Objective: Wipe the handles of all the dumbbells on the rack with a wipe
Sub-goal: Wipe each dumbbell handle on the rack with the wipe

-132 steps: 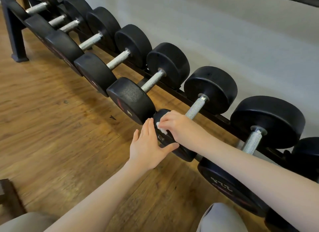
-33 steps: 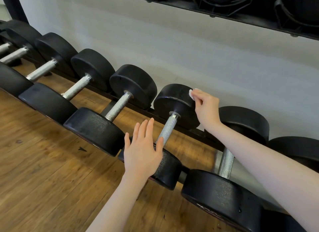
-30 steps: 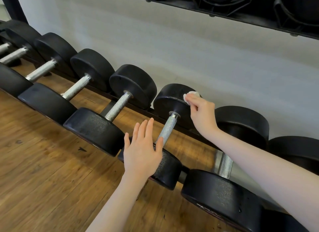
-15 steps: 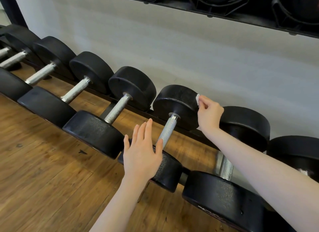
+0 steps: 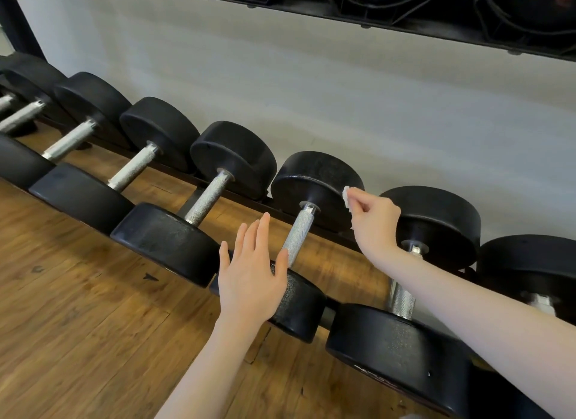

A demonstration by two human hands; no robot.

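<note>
You're pinching the wipe (image 5: 346, 196) in your right hand (image 5: 375, 223), that grip sitting against the far head of the dumbbell (image 5: 316, 181), just above its handle (image 5: 298, 234), probably lining up for a swipe. Your left hand (image 5: 251, 281) is lying flat and open on the near head, likely steadying it on the rack (image 5: 321, 228).
</note>
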